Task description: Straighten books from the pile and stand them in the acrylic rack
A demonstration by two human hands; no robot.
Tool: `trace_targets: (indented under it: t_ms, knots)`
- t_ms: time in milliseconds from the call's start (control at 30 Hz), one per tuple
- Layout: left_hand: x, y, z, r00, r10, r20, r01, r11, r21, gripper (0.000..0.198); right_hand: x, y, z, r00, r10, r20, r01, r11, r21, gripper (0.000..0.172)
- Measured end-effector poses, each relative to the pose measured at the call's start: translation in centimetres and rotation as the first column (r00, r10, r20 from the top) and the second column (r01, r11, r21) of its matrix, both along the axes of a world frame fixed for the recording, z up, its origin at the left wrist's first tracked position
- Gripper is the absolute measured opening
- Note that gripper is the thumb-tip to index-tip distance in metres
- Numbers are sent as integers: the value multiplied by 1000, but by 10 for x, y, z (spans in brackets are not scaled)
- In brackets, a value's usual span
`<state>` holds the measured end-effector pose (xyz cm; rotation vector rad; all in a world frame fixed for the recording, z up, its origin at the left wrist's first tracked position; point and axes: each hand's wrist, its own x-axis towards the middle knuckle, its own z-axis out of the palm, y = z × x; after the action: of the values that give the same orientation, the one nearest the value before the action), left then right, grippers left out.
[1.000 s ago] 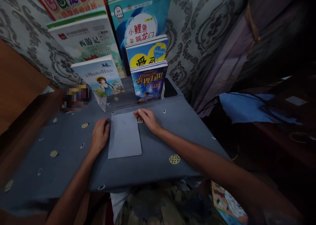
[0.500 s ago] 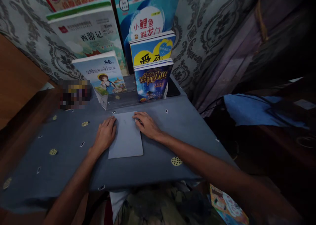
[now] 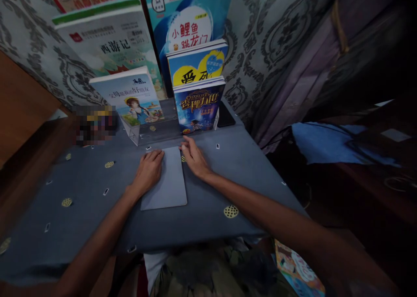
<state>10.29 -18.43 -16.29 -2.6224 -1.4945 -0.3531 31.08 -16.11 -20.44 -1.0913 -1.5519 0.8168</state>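
Note:
A plain pale grey notebook or thin booklet (image 3: 167,184) lies flat on the cloth-covered table. My left hand (image 3: 149,168) rests over its upper left part, palm down, holding nothing, fingers laid flat. By the top right corner is my right hand (image 3: 194,158), turned partly on its side. Its fingers are stretched forward and apart, with the fingertips close to the notebook's edge; whether they touch it I cannot tell. Just beyond, a dark blue book (image 3: 198,108) and a book with a girl on its cover (image 3: 137,99) stand upright in a clear stand (image 3: 133,134).
Taller books rise behind, among them a teal one (image 3: 192,16) and a pale green one (image 3: 107,40). A black flat object (image 3: 226,118) lies right of the stand. A blurred-out item (image 3: 94,125) sits at left. Below the table's right front edge is a colourful book (image 3: 299,268).
My left hand has slid right, further onto the notebook. My right hand has shifted off its top right corner, fingers now reaching forward. The view has moved slightly.

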Motion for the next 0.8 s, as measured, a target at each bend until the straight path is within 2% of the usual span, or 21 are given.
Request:
trace_targets:
  t_ms: [367, 600, 800]
  knots:
    - [41, 17, -3, 991, -127, 45, 130, 989, -72, 53, -1, -1, 5, 998, -56, 16, 56, 998, -15, 47]
    - [39, 16, -4, 979, -174, 101, 185, 977, -105, 52, 0, -2, 8, 1000, -10, 27, 10, 1000, 25, 43]
    - [33, -2, -1, 962, -231, 145, 248, 963, -110, 46, -1, -2, 6, 996, 43, 75, -47, 997, 54, 38]
